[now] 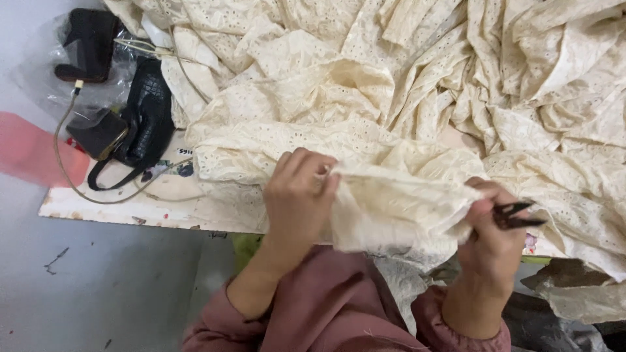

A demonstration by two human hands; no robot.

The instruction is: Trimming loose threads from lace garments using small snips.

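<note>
Hands gripping cream eyelet fabric

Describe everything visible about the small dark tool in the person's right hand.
The thread snips are a small black tool with two slim blades that meet at a point aimed right, lying roughly level. They look like metal; the finish is dark and matte. The right hand holds the rear end in its grip, beside a bunched fold of the cream eyelet fabric, which that hand pinches too. Whether the blades touch the fabric cannot be told.
</note>
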